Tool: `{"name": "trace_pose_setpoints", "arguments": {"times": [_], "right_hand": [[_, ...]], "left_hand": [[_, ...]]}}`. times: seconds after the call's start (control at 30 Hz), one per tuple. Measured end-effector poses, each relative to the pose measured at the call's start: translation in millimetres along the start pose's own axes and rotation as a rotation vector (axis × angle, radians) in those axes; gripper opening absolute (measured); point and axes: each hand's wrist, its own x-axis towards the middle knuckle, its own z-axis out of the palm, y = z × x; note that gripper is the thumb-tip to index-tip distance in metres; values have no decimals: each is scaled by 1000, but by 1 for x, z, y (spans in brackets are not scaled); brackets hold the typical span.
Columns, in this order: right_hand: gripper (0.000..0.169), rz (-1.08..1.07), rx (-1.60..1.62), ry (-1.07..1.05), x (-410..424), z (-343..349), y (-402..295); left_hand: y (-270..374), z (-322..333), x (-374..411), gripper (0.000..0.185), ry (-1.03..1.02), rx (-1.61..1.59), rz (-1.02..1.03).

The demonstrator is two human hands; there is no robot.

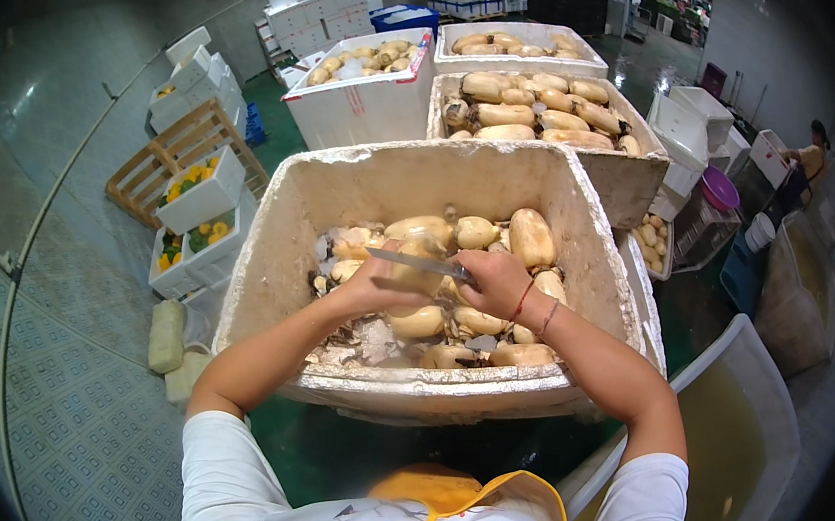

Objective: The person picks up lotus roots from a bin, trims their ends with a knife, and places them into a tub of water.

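Observation:
In my right hand is a knife, its blade pointing left across a lotus root segment. That segment is in my left hand, its outline slightly blurred. Both hands are over a large white foam box with worn, dirty walls. Inside the box lie several more lotus root segments, some with dark ends, together with ice and dark scraps. Whether the blade touches the root cannot be told.
Behind stand more foam boxes of lotus roots. A wooden pallet and boxes of yellow flowers are left. At right are a tub of murky water, a purple basin and, farther off, a person.

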Motion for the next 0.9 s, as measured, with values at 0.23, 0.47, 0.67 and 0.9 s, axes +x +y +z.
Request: {"name": "trace_pose_setpoints", "arguments": {"times": [0.23,0.47,0.67,0.9], "right_hand": [[25,108,-128,-121,-2,7,4],[28,116,-148,-110,1,12,10],[25,110,-161,-46,4,18,16],[24,112,-179,-45,4,22,30]], "left_hand": [[0,4,0,75,-46,38,-19],[11,13,-2,66,-4,-23,82],[26,15,-4,53,-26,1,94],[21,18,-4,62,17,37,28]]}}
